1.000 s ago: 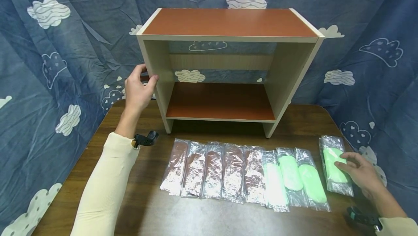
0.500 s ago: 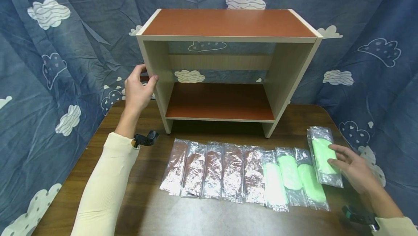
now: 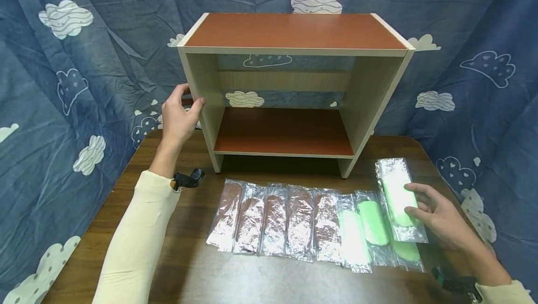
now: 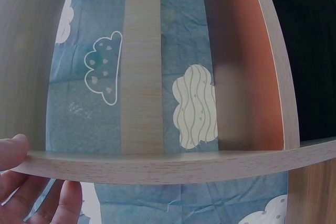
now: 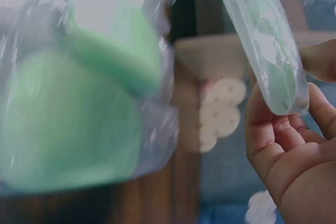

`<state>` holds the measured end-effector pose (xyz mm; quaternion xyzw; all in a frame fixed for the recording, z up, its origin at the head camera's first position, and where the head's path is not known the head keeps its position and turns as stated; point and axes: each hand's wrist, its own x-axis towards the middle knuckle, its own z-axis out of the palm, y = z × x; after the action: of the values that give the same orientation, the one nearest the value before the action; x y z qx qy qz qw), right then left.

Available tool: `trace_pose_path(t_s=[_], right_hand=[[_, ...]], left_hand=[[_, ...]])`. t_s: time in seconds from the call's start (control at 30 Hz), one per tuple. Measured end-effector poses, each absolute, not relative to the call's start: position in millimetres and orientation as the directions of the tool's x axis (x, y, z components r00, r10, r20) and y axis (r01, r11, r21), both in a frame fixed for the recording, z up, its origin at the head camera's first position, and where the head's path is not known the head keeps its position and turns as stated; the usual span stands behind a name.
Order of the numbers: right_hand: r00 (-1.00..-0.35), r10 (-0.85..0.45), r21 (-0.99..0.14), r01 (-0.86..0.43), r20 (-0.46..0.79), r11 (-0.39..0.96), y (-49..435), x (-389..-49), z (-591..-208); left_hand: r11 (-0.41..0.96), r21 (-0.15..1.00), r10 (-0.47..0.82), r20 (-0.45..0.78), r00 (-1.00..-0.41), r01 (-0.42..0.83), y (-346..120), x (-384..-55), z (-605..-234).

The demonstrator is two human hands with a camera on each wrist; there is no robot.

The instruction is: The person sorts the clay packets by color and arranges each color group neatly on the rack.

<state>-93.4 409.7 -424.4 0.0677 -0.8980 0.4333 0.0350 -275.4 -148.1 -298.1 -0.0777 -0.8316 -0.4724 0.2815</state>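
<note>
My left hand (image 3: 180, 116) grips the left side panel of a small wooden shelf unit (image 3: 300, 30), thumb in front and fingers behind its edge. In the left wrist view, the thumb and fingers (image 4: 69, 199) straddle that pale panel (image 4: 157, 168). My right hand (image 3: 446, 220) pinches the right edge of a clear plastic packet (image 3: 397, 194) with a flat, rounded light green item inside. The packet is tilted and overlaps the rightmost green packet (image 3: 407, 251) of the row. Seen from the right wrist, it (image 5: 269, 51) stands edge-on between thumb and fingers.
Several packets with brown contents (image 3: 275, 220) lie side by side before the shelf unit, followed by green ones (image 3: 373, 222) on the right. All rest on a dark wooden table (image 3: 235, 283). A blue curtain with white clouds (image 3: 126, 10) hangs behind.
My right hand has carried the green packet leftward from the table's right side until it overlaps the end of the row. The left hand keeps its hold on the shelf unit.
</note>
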Motion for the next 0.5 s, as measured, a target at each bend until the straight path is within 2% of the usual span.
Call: trace_pose_path(t_s=[0.2,0.5], right_hand=[[-0.942,-0.218,-0.763,-0.335,0.256,0.553,380.6,-91.6,-408.4],[-0.928,-0.242,-0.711,-0.372,0.282,0.597,352.6,-91.1,-389.9]], left_hand=[[0.540,0.741,-0.136,0.545,-0.827,0.399,-149.3,-275.3,-299.0],[0.530,0.747,-0.128,0.538,-0.833,0.401,-149.1,-276.6,-298.5]])
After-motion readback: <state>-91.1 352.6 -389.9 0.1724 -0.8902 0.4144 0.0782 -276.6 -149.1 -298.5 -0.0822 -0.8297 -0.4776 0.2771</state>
